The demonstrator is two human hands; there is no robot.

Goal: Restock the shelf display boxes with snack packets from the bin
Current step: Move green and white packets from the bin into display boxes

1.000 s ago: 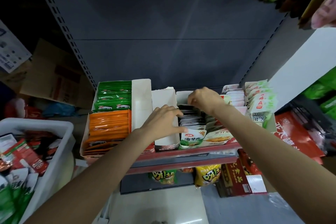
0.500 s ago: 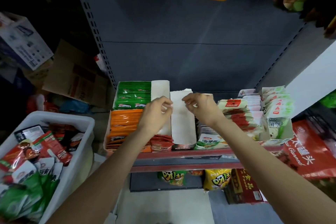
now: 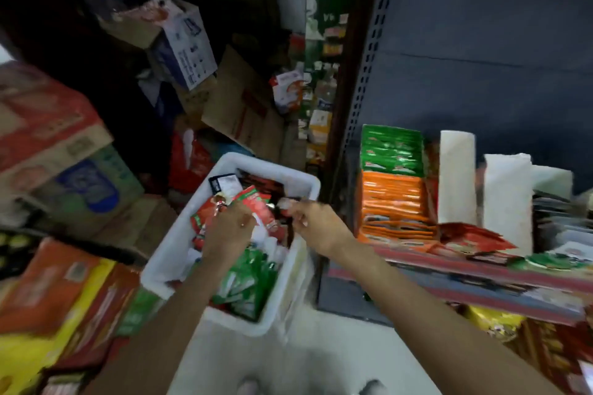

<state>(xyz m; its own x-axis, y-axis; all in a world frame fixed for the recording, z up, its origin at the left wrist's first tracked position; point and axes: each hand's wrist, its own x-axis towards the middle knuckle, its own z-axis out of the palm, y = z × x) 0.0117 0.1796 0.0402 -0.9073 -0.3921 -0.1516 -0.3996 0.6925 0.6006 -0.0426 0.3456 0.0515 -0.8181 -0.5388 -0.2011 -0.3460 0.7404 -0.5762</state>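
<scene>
Both hands have left the shelf boxes and swung down to the bin, and the view has turned to follow them. Nearest, at about 7 o'clock from the frame's centre, the left hand reaches into the white bin with its fingers curled among the red packets; blur hides whether that grip has closed on one, so it cannot be told. Just beside it at 6 o'clock, the right hand hangs over the bin's right edge, its grip narrowed to a pinch on a small packet corner. Green packets lie lower in the bin.

The step in hand looks like picking stock. The next move calls for lifting a matched bundle clear and carrying it toward 3 o'clock, where the shelf holds the display boxes: orange packets, green ones behind, and white box dividers with room beside them.

Farther off, at 10 to 12 o'clock, cardboard cartons are stacked. Motion blur leaves no brand or label readable anywhere.
</scene>
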